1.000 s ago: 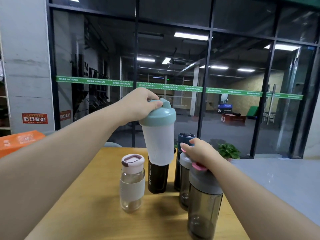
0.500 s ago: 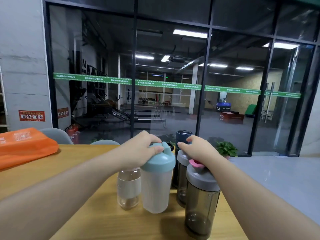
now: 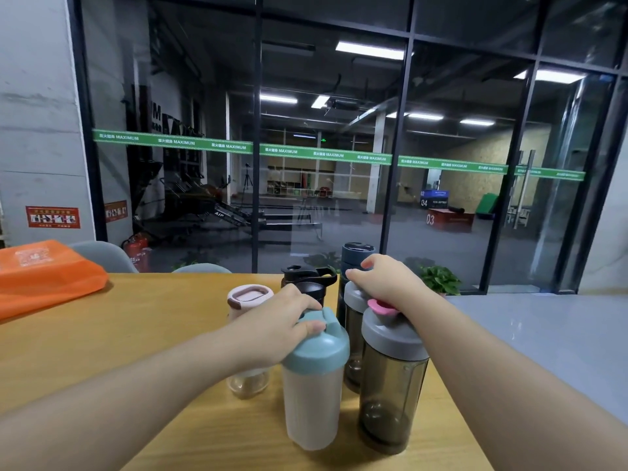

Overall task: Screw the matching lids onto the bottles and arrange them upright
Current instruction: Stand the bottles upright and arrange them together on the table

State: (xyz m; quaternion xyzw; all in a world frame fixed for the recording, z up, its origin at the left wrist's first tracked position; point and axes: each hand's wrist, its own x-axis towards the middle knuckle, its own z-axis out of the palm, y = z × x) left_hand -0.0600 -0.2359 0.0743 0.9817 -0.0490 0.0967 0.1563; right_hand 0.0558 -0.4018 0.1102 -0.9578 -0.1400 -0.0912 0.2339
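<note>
A frosted white shaker bottle with a teal lid stands upright near the front of the wooden table. My left hand grips that teal lid from the left. To its right stands a smoky grey bottle with a grey lid and pink cap. My right hand rests on the lid of a second grey bottle behind it. A pink-lidded clear bottle, a black sports bottle and a dark blue bottle stand upright further back.
An orange bag lies at the table's left edge. Grey chair backs stand behind the table. A glass wall and a potted plant are beyond it. A grey surface adjoins the table on the right.
My left hand has lowered the teal-lidded shaker from mid-air onto the table in front of the other bottles. My right hand has stayed on the grey lid.
</note>
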